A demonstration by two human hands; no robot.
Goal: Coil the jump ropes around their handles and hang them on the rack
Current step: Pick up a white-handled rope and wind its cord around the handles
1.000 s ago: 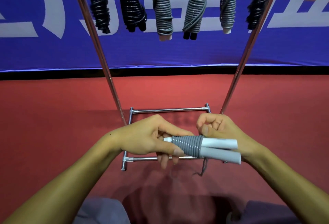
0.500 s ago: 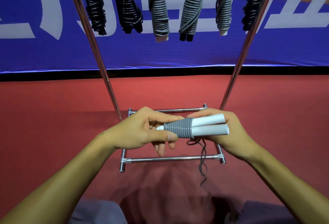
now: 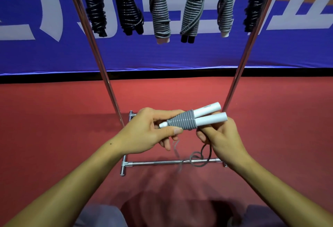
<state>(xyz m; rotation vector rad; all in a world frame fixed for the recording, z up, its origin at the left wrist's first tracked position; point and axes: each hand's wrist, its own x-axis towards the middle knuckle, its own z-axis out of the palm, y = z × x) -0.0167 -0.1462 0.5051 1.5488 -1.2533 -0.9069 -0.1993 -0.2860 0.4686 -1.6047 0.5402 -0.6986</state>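
A person's left hand (image 3: 144, 133) pinches the narrow end of two white handles (image 3: 207, 116), its thumb on the grey coil (image 3: 182, 122). Beneath the handles, the right hand (image 3: 221, 140) curls around the loose rope tail (image 3: 198, 158). Winding looks about half done. Above the fingers, six wrapped ropes (image 3: 160, 16) already hang on the rack (image 3: 239, 80).

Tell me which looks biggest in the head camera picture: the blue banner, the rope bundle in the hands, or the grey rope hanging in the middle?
1. Blue banner, by far.
2 and 3. Middle hanging grey rope and held rope bundle look alike; the held one is nearer, so unsure.
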